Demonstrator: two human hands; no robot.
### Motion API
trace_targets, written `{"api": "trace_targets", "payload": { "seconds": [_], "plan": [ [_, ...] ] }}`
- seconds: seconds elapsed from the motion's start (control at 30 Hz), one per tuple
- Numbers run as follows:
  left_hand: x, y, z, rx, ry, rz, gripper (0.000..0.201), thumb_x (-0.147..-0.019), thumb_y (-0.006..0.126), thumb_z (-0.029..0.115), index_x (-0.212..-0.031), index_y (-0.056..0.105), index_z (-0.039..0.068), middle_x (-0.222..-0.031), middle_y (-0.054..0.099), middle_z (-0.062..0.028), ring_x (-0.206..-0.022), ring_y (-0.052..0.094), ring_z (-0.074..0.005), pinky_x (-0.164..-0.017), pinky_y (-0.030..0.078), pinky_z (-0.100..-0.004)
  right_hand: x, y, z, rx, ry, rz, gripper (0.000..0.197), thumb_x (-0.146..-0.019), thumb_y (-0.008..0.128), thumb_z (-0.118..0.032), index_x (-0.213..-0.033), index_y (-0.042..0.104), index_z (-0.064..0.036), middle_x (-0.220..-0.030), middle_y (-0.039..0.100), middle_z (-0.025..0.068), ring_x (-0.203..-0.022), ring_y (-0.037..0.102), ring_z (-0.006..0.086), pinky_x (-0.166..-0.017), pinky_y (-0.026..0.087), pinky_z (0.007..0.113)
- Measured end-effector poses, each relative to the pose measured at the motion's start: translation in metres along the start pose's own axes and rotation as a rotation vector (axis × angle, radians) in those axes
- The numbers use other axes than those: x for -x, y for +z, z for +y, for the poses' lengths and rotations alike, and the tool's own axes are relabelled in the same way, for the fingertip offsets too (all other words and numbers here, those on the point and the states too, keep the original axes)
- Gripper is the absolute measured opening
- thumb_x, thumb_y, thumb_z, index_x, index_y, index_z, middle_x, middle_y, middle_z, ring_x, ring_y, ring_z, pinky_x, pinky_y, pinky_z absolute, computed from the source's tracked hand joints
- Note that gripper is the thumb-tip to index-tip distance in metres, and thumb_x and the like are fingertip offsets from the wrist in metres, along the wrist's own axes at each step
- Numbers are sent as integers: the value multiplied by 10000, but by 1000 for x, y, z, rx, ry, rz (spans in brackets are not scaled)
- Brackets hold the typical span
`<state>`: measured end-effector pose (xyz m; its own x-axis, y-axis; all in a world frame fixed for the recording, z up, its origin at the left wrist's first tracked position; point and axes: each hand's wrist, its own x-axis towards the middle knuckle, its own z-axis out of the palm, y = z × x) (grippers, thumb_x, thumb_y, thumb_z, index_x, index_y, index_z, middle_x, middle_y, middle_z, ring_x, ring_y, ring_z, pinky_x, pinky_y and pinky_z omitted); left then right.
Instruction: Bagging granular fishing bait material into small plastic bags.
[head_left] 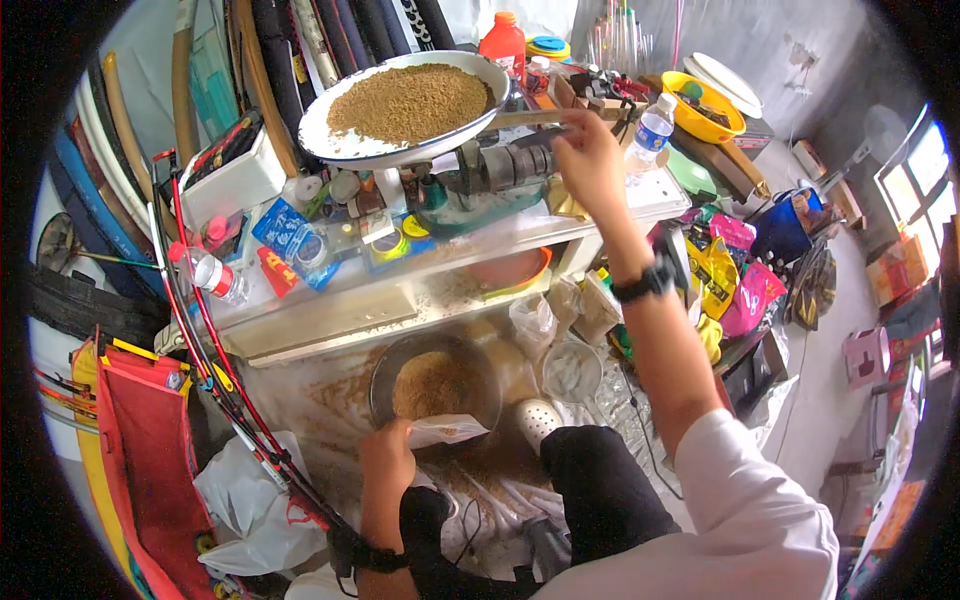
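Observation:
My left hand [387, 458] is low, at the near rim of a dark round basin [492, 396] on the floor. Its fingers are closed on a thin white piece [447, 430], perhaps plastic; its exact kind is unclear. Brown crumbly material [430, 384] lies in the basin. Over the bench, my right hand [590, 155] has bent, closed fingers at the end of a scale beam [525, 118]; what they grip is too small to make out. A white enamel dish [318, 138] heaped with tan granules [415, 102] rests on the green and grey scale [470, 195].
A water bottle [652, 130] and a yellow bowl [735, 127] stand right of my right hand. Red-and-black rods [215, 375] lean against the bench's left side. Colourful packets [720, 275] crowd the right. A white clog [540, 420] is beside the basin.

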<state>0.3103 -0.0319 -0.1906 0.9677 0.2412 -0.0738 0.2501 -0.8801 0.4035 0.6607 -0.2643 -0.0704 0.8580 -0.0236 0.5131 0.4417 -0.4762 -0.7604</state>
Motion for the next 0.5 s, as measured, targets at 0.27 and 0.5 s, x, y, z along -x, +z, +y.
{"api": "trace_targets", "payload": {
  "seconds": [0.27, 0.5],
  "plan": [
    [1, -3, 6, 19, 47, -5, 207, -746, 537, 41, -926, 634, 71, -818, 641, -174, -780, 617, -359, -675, 469, -454, 110, -8, -9, -516, 278, 50, 84, -799, 556, -31, -877, 569, -2, -747, 585, 36, -646, 548, 98, -578, 457, 232],
    [4, -10, 10, -38, -9, -24, 238, -737, 533, 40, -950, 631, 83, -823, 645, -169, -780, 618, -360, -674, 474, -460, 192, 15, -56, -175, 236, -426, 187, -790, 594, -138, -933, 560, -23, -804, 624, 156, -776, 616, 283, -694, 483, 366]
  ]
}}
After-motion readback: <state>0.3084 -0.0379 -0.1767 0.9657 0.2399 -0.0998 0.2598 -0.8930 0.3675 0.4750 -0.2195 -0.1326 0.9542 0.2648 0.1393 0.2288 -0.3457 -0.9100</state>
